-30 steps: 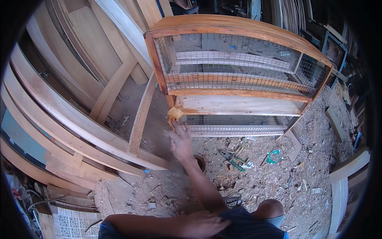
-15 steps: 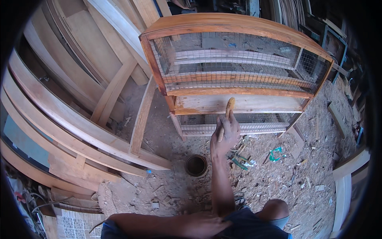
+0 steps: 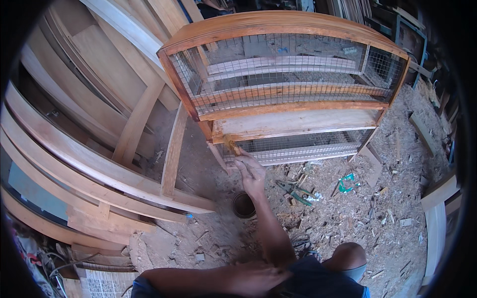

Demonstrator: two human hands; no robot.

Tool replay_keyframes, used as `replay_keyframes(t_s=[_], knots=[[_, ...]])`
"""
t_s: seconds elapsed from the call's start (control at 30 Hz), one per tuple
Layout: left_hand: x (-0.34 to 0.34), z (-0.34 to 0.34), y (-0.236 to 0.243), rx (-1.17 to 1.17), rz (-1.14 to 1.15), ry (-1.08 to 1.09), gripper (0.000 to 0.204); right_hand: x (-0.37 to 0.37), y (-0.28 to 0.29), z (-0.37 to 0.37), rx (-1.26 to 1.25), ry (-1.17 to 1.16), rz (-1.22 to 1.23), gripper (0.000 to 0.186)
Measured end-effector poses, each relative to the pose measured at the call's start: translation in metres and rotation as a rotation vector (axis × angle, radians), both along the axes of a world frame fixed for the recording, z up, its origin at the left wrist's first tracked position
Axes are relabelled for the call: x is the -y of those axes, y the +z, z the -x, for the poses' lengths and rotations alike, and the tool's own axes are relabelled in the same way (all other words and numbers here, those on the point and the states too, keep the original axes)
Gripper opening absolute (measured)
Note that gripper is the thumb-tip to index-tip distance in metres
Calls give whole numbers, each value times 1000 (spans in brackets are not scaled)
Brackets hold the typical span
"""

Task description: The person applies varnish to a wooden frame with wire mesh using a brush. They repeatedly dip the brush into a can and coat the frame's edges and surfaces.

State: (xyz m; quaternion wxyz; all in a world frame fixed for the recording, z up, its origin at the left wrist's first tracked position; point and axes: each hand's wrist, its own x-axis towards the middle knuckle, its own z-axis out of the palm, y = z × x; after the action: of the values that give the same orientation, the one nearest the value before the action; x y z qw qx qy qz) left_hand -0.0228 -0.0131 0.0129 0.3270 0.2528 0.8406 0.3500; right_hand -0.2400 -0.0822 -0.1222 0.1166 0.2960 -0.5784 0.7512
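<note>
My right hand [image 3: 252,171] is closed around a small paintbrush [image 3: 232,146]. The bristles, coated yellowish brown, are at the left end of the lower front of a wooden cage [image 3: 293,107] with wire mesh panels; I cannot tell if they touch. Orange-brown stain covers the cage's top and upper frame, while a pale board [image 3: 298,122] below is stained only along its left end and edges. My left hand [image 3: 261,278] lies across my body beside my right forearm, its fingers blurred. An open round tin [image 3: 244,204] stands on the ground under my right wrist, its contents dark.
Long planks [image 3: 99,164] lean and lie stacked along the left side. Pliers [image 3: 294,192] and a green plastic piece [image 3: 348,183] lie among wood shavings on the ground. More boards [image 3: 437,218] stand at the right edge. Another person's arm [image 3: 213,5] shows at the top.
My right hand has moved left and down with the paintbrush, from in front of the pale board's middle to its left end. The view has shifted slightly.
</note>
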Motion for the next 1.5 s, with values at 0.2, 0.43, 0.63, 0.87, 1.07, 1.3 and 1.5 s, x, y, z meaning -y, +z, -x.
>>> replay_keyframes(t_s=[0.2,0.43,0.63,0.87,1.07,1.3,1.5], knots=[[-1,-8,-12,-131,-51,49,49,-39,-15,46,411,14,252,15],[1,-3,17,-67,100,-34,40,-42,-22,9,-13,-537,49,10],[-3,2,30,-44,52,31,35,-1,-34,11,-512,-472,-347,26],[0,-3,33,-45,36,54,42,-15,-43,0,-638,-299,-599,35],[0,-6,29,-119,100,-60,38,-12,-29,11,-800,-262,-866,38],[2,-8,26,-284,-14,7,33,-22,-49,11,-957,-222,-822,37],[5,-24,10,-495,-90,-18,31,-17,-38,0,-900,-181,-885,40]])
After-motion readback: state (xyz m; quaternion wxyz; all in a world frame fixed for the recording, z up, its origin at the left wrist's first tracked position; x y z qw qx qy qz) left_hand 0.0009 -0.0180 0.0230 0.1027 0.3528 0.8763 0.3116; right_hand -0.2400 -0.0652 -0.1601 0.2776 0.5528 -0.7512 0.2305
